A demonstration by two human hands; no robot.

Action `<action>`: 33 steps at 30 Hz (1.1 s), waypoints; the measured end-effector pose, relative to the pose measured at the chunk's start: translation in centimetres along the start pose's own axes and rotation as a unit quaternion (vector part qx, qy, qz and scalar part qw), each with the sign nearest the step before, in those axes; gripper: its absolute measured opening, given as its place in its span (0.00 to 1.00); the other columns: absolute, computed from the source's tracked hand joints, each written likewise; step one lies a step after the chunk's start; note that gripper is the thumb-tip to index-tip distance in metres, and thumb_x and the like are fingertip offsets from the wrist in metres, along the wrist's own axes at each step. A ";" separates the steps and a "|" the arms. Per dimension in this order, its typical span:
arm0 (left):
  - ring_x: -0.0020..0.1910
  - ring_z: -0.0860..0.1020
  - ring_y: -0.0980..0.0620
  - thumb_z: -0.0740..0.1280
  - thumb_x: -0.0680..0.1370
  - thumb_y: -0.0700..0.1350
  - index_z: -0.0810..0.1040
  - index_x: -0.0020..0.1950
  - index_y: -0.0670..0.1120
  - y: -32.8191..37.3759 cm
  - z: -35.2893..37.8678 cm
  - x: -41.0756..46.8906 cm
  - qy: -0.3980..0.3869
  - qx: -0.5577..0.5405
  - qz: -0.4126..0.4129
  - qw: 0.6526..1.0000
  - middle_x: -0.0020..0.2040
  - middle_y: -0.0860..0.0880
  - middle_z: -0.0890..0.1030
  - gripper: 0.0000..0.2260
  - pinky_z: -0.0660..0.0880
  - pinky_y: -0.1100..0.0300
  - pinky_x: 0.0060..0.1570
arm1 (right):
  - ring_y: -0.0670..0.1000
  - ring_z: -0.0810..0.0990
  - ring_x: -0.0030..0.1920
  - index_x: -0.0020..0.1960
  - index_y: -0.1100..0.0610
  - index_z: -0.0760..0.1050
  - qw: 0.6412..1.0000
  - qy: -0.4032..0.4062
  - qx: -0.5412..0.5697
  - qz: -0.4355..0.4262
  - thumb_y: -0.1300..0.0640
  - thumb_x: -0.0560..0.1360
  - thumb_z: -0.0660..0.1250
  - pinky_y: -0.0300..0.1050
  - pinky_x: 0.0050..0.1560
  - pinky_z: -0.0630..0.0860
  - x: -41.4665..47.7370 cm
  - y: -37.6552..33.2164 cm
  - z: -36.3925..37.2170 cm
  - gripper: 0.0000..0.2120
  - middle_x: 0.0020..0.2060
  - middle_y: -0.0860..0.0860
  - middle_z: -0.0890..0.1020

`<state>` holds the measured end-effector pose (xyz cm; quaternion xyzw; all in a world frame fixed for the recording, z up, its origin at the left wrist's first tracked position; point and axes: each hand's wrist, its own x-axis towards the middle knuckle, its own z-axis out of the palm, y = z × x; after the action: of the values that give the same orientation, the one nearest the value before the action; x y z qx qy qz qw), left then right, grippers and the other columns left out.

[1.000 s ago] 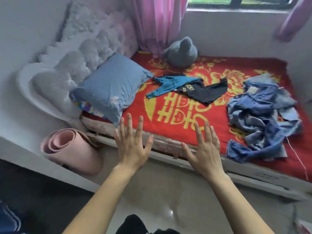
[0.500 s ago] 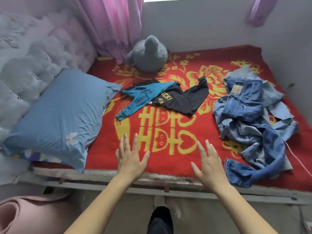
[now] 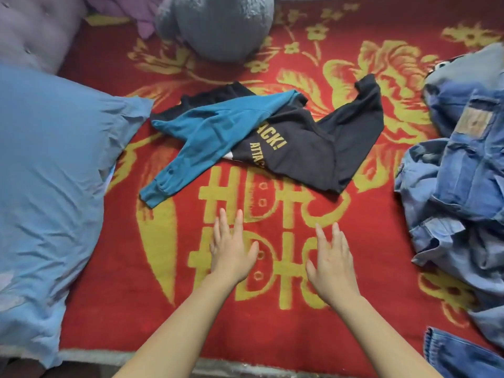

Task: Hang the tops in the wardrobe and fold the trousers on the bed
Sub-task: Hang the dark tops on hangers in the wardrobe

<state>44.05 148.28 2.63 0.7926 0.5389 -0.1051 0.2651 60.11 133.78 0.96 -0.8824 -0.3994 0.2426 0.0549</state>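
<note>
A small top (image 3: pixel 297 143), black with teal sleeves and yellow lettering, lies crumpled in the middle of the red and yellow bed cover (image 3: pixel 300 336). One teal sleeve stretches toward me. A heap of blue denim trousers (image 3: pixel 461 192) fills the right side of the bed. My left hand (image 3: pixel 231 249) and my right hand (image 3: pixel 331 264) reach out over the cover with straight fingers, a short way in front of the top. Neither hand holds anything.
A large light blue pillow (image 3: pixel 51 181) covers the left side of the bed. A grey plush toy (image 3: pixel 218 25) sits at the back beside a pink curtain end (image 3: pixel 141 15). The padded headboard (image 3: pixel 30 31) shows at the far left.
The view has closed in over the bed. Both hands have moved forward from the bed's front edge to over the cover, nearer the top. Fingers stay straight.
</note>
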 end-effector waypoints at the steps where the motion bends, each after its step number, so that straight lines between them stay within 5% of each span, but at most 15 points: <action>1: 0.78 0.37 0.46 0.63 0.79 0.59 0.43 0.80 0.56 0.1 1.4 2.1 -0.015 0.021 0.002 1.000 0.79 0.48 0.33 0.37 0.51 0.42 0.75 | 0.64 0.50 0.78 0.81 0.52 0.46 1.000 0.009 -0.006 -0.015 0.53 0.78 0.65 0.58 0.75 0.58 1.6 0.1 1.1 0.39 0.79 0.63 0.47; 6: 0.79 0.41 0.44 0.70 0.68 0.68 0.46 0.80 0.58 -0.1 7.9 9.5 -0.153 0.125 0.000 0.980 0.80 0.48 0.40 0.49 0.53 0.35 0.73 | 0.65 0.49 0.78 0.81 0.57 0.47 0.997 0.059 0.000 -0.052 0.58 0.77 0.63 0.60 0.75 0.55 10.2 0.7 5.5 0.38 0.78 0.64 0.47; 9: 0.79 0.41 0.43 0.70 0.65 0.72 0.42 0.80 0.57 -0.5 11.3 10.2 -0.118 0.170 -0.005 0.978 0.80 0.48 0.40 0.54 0.55 0.34 0.72 | 0.64 0.52 0.78 0.80 0.60 0.49 0.987 0.141 -0.003 -0.077 0.63 0.75 0.61 0.60 0.74 0.57 16.2 0.8 6.5 0.37 0.79 0.63 0.52; 13: 0.79 0.40 0.45 0.68 0.65 0.73 0.41 0.79 0.59 -1.0 12.5 10.2 -0.087 0.158 0.008 0.984 0.80 0.50 0.39 0.53 0.54 0.37 0.73 | 0.60 0.54 0.79 0.80 0.58 0.52 0.983 0.136 -0.073 -0.096 0.59 0.79 0.62 0.60 0.76 0.53 22.3 2.4 6.4 0.33 0.77 0.57 0.60; 16: 0.79 0.40 0.46 0.68 0.64 0.74 0.41 0.79 0.60 -1.4 12.7 10.4 -0.088 0.170 0.003 0.982 0.80 0.51 0.39 0.53 0.56 0.37 0.73 | 0.63 0.70 0.65 0.73 0.59 0.65 0.979 0.123 -0.122 -0.108 0.63 0.79 0.60 0.58 0.65 0.64 24.4 3.3 5.2 0.23 0.62 0.60 0.75; 18: 0.79 0.41 0.46 0.68 0.64 0.74 0.41 0.79 0.60 -1.3 12.6 10.4 -0.088 0.167 0.000 0.982 0.80 0.51 0.39 0.54 0.57 0.38 0.73 | 0.64 0.73 0.57 0.64 0.60 0.74 0.976 0.120 -0.134 -0.120 0.66 0.77 0.57 0.57 0.55 0.68 24.8 3.4 4.5 0.17 0.55 0.62 0.76; 23: 0.79 0.45 0.45 0.68 0.63 0.74 0.44 0.79 0.60 -1.3 12.2 10.5 -0.094 0.161 0.003 0.983 0.81 0.50 0.43 0.53 0.59 0.38 0.72 | 0.66 0.73 0.57 0.67 0.57 0.76 0.989 0.050 -0.100 -0.102 0.67 0.78 0.57 0.55 0.58 0.70 22.9 3.9 3.0 0.20 0.57 0.63 0.73; 26: 0.78 0.54 0.45 0.62 0.74 0.69 0.49 0.80 0.56 -1.6 11.6 10.6 -0.041 0.132 0.014 0.990 0.80 0.49 0.54 0.41 0.63 0.41 0.70 | 0.66 0.75 0.56 0.68 0.53 0.75 0.988 -0.013 -0.092 -0.126 0.65 0.78 0.58 0.55 0.60 0.71 18.9 4.8 3.4 0.21 0.56 0.62 0.74; 29: 0.67 0.72 0.37 0.52 0.83 0.59 0.47 0.80 0.52 -1.6 10.9 11.0 0.063 -0.030 -0.067 0.995 0.71 0.46 0.74 0.29 0.67 0.47 0.62 | 0.64 0.76 0.53 0.66 0.53 0.77 0.977 -0.087 -0.103 -0.165 0.64 0.78 0.58 0.55 0.57 0.74 12.4 6.1 5.0 0.20 0.53 0.60 0.75; 33: 0.67 0.71 0.38 0.52 0.81 0.64 0.46 0.80 0.56 -0.7 10.6 11.1 0.094 -0.201 -0.150 0.963 0.68 0.45 0.76 0.31 0.63 0.51 0.66 | 0.59 0.78 0.56 0.67 0.48 0.76 0.952 -0.218 -0.142 -0.159 0.62 0.79 0.58 0.49 0.56 0.74 5.0 8.8 6.5 0.20 0.55 0.56 0.76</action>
<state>49.09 151.70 -11.44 0.6391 0.6844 0.0416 0.3486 65.78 130.88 -9.19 -0.7319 -0.5669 0.3580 -0.1218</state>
